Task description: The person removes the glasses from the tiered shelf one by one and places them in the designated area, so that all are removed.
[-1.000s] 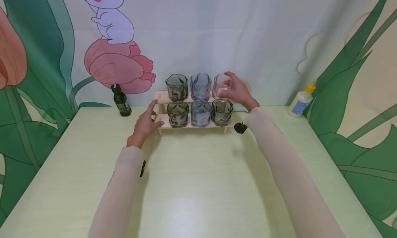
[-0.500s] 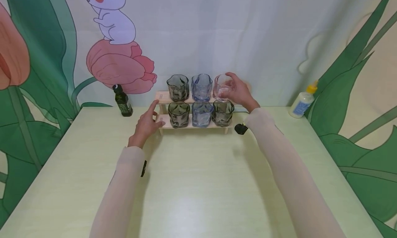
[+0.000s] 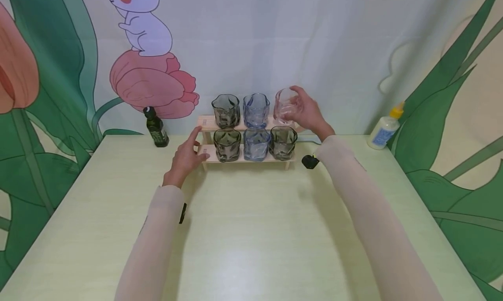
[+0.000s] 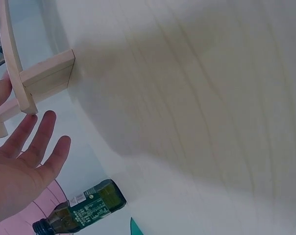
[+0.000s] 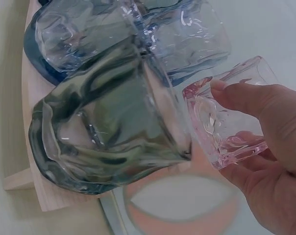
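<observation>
While the left hand (image 3: 184,158) lies flat with fingers straight against the left end of the pale two-tier wooden rack (image 3: 206,123), I read it as steadying, not gripping; the left wrist view shows the palm (image 4: 20,169) released beside the rack's end post (image 4: 18,73), holding nothing.

At about 10 o'clock from that hand a dark green glass bottle with a black cap (image 3: 156,127) stands on the light green table (image 3: 251,231), well apart from the rack.

Rack contents, left to right: upper tier has a smoky grey wavy glass tumbler (image 3: 225,110) and a blue wavy glass tumbler (image 3: 256,110). Lower tier has a grey tumbler (image 3: 226,145), a blue tumbler (image 3: 256,144) and a grey-green tumbler (image 3: 282,142).

At 1 o'clock from the rack's middle, the right hand (image 3: 308,113) grasps the pink clear wavy glass tumbler (image 3: 286,104), fingers curled round its side. The right wrist view shows that glass (image 5: 226,115) tilted and pinched between thumb and fingers (image 5: 246,98). It looks raised just off the upper tier's right slot, though I cannot tell for sure that it clears the wood.

My judgement: one glass in hand, five seated, so early going.

At 3 o'clock, near the table's far right edge, stands a white squeeze bottle with a yellow tip (image 3: 384,127).
</observation>
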`<state>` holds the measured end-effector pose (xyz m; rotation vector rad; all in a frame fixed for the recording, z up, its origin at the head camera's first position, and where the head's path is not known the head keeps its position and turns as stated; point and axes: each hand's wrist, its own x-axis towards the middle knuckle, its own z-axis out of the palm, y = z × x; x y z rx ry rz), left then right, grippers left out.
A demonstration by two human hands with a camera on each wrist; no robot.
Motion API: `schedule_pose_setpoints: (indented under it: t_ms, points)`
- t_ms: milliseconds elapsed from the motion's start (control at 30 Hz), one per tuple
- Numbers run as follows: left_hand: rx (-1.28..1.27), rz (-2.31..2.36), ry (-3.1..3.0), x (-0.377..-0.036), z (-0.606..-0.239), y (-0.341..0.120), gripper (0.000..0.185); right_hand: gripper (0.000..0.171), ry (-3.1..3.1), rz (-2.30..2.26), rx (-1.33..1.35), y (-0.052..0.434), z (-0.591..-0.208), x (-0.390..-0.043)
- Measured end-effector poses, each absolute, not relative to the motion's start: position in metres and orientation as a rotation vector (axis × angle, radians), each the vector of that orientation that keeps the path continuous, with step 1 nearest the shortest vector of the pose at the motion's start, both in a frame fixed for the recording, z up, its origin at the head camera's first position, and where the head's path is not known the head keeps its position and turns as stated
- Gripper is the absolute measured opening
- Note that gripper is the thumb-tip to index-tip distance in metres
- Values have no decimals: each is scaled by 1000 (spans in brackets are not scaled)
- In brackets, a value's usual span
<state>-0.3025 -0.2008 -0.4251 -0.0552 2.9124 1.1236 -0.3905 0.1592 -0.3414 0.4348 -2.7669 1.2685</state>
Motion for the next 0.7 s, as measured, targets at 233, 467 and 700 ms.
schedule_pose_setpoints:
  t_ms: [233,467,700]
  points:
    - [-77,1118,2905,-302,-425,-200,93,90,-2755,1323,380,169,-332,-385]
    - [-69,1123,2908,-303,-424,-201,93,90,-2753,1297,352,186,-325,-378]
    - [-66,1121,2914,-303,-425,-200,93,89,-2720,1310,369,205,-322,-363]
